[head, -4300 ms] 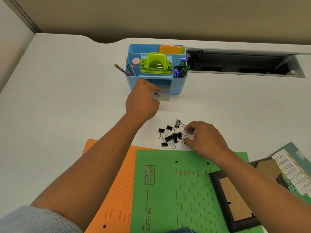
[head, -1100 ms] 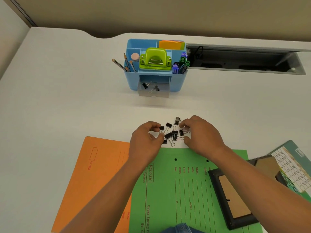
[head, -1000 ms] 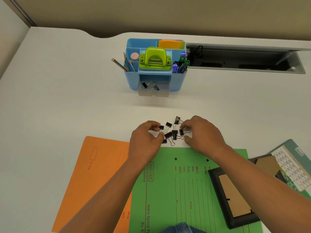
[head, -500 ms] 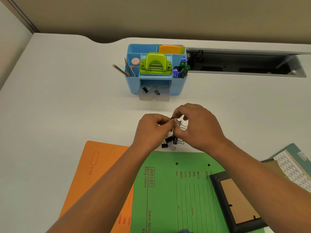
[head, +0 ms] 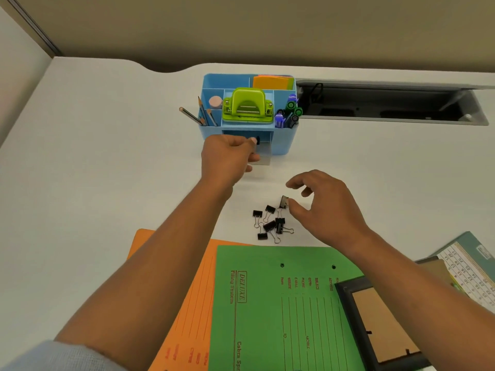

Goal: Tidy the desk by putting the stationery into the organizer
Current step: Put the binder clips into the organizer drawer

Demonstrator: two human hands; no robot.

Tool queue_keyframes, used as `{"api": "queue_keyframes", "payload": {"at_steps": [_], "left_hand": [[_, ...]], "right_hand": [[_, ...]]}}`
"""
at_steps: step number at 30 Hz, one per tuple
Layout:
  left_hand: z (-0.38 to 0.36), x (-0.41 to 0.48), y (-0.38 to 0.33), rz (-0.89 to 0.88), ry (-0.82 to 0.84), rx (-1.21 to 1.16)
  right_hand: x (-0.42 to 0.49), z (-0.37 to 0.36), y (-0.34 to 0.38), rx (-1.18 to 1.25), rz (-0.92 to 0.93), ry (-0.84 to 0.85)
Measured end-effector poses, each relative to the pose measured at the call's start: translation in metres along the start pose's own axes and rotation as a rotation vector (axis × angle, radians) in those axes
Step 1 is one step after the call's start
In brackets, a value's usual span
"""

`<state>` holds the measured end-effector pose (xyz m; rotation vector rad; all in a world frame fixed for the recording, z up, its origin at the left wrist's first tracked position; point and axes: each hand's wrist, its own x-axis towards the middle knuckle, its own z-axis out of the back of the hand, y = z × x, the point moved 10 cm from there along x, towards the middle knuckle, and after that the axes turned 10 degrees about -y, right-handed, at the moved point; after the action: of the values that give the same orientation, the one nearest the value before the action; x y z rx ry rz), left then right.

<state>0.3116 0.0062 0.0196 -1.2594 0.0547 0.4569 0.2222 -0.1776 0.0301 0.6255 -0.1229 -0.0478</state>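
The blue organizer [head: 284,141] stands at the back of the white desk, with a green hole punch [head: 247,105], pencils [head: 199,116], markers [head: 289,111] and sticky notes [head: 272,82] in it. Its clear front drawer [head: 263,155] is pulled out. My left hand [head: 227,159] pinches a black binder clip [head: 257,140] right over that drawer. Several black binder clips [head: 270,223] lie in a loose pile nearer me. My right hand [head: 324,207] hovers at the pile's right side, fingers loosely curled, thumb touching one upright clip [head: 284,201].
An orange folder [head: 187,303] and a green folder [head: 281,311] lie at the near edge. A black picture frame [head: 380,325] and a calendar [head: 471,266] sit at the right. An open cable tray [head: 388,105] runs behind the organizer's right side.
My left hand has left the pile and carried a clip up to the organizer's drawer. My right hand has loosened and stayed by the pile.
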Motion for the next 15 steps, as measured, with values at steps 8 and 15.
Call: {"api": "queue_keyframes", "payload": {"at_steps": [8,15], "left_hand": [[0.039,-0.027,0.021,-0.095,-0.156,-0.048],[0.035,-0.055,0.073,-0.051,-0.082,0.055]], "right_hand": [[0.003,-0.013,-0.032,-0.087,-0.077,0.045],[0.009,-0.038,-0.037,-0.193,-0.107,0.169]]}}
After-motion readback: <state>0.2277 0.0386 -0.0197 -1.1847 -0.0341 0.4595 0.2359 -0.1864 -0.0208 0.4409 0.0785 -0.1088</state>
